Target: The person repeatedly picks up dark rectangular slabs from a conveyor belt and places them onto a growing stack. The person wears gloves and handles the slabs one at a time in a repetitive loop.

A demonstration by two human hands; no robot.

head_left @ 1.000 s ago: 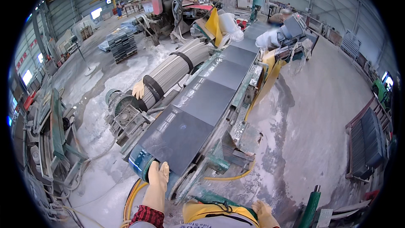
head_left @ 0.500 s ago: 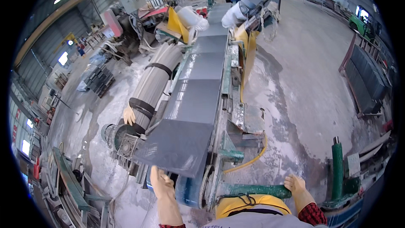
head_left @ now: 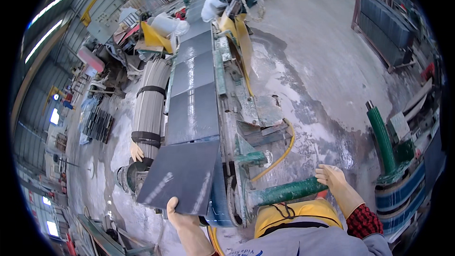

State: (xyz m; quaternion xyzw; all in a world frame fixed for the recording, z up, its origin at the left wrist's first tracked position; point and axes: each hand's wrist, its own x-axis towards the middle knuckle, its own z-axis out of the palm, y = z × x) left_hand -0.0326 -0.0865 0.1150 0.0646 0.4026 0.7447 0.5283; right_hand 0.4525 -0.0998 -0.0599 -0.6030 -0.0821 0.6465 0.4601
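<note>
Two hands at work, both bare. Left hand (head_left: 177, 211) grips the near edge of a dark stone slab (head_left: 182, 178), thumb on top, fingers presumably curled beneath, though the underside is hidden. The slab lies at the near end of the conveyor line (head_left: 215, 114), tilted slightly and overhanging the line's left side; three more dark slabs (head_left: 194, 111) lie end to end beyond it, running away up the line. Right hand (head_left: 332, 178) is closed over the end of a green bar (head_left: 284, 192) that juts out from the right side of the line, wrist in a red checked cuff.

Doing it well, as I judge it: keep the slab flat, draw it along its own plane rather than levering by one edge, and use the green bar as a brace so the body stays steady. A one-handed edge grip on wet stone could slip; a second hand under the slab looks wise before it leaves the line.

Against the frame half a second back: the left hand sits at much the same slab edge, the right hand has come from open air onto the green bar, and the head has swung so the line now runs nearly straight up the view.

To the left of the line a banded bundle of grey rods (head_left: 150, 104) lies alongside, with another person's hand (head_left: 136, 152) at its near end. A yellow hose (head_left: 279, 154) loops on the wet floor right of the line.
</note>
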